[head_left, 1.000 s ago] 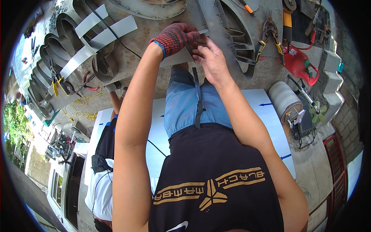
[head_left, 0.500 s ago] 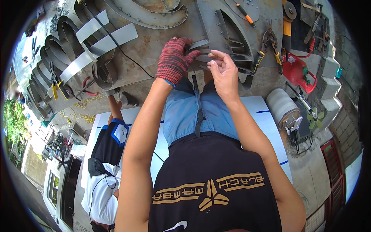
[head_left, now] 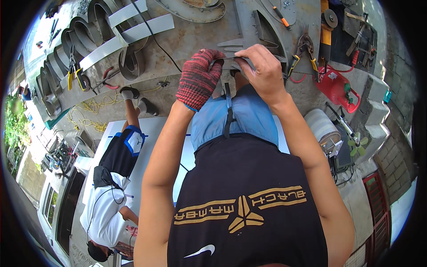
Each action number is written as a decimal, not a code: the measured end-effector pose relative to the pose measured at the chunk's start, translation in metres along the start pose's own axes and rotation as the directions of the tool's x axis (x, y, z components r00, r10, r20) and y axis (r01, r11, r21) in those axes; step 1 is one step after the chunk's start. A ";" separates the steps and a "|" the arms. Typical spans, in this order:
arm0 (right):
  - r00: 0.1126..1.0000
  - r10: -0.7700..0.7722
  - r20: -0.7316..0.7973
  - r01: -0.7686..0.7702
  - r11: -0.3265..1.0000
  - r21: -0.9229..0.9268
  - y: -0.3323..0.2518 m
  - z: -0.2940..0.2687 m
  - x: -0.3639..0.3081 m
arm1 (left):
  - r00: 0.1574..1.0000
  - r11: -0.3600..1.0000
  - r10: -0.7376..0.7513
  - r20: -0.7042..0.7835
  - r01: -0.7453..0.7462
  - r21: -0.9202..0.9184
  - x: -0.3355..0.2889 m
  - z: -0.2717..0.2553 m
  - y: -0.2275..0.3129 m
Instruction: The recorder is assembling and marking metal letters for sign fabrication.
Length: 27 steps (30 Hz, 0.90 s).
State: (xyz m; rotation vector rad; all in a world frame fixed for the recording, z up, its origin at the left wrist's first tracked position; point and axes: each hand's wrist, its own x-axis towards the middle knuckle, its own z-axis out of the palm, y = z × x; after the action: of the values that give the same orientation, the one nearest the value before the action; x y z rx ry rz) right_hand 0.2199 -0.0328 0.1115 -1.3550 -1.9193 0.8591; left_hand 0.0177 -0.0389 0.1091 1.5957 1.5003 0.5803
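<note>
In a red-and-black knit glove, my left hand is closed on one end of a thin grey metal strip. My bare right hand pinches the strip's other end between thumb and fingers. Both hands hold it at the near edge of the metal worktable. Just beyond them lie a few tapered metal pieces. To the right of these sits a curved sheet-metal form, partly covered by my right hand. Past it are yellow-and-black handled tin snips.
Bent metal strips, long flat strips and pliers occupy the table's left. An orange-handled screwdriver and an angle grinder lie right. A black cable crosses the table. A co-worker is at lower left; a red container stands right.
My right hand has closed on the strip's end; before, its fingers were loosely curled beside the pieces. My left hand has drawn slightly nearer to me. The whole view has shifted a little.
</note>
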 end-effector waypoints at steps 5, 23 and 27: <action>0.997 -0.058 0.057 0.061 0.997 -0.055 -0.021 -0.008 -0.001 | 1.000 0.999 -0.031 0.003 0.031 0.006 -0.009 -0.001 0.018; 0.988 -0.099 0.122 0.107 0.993 -0.057 -0.030 0.003 -0.001 | 0.970 0.950 -0.209 0.120 0.173 0.259 -0.026 -0.014 0.029; 0.980 0.005 0.196 -0.028 0.993 0.113 -0.007 0.003 0.004 | 0.997 0.994 -0.079 -0.015 0.080 0.078 -0.033 -0.006 0.008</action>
State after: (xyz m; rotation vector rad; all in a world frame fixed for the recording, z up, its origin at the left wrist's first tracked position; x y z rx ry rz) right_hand 0.2126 -0.0312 0.1154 -1.2587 -1.9736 1.1304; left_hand 0.0115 -0.0687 0.1254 1.5869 1.6053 0.4922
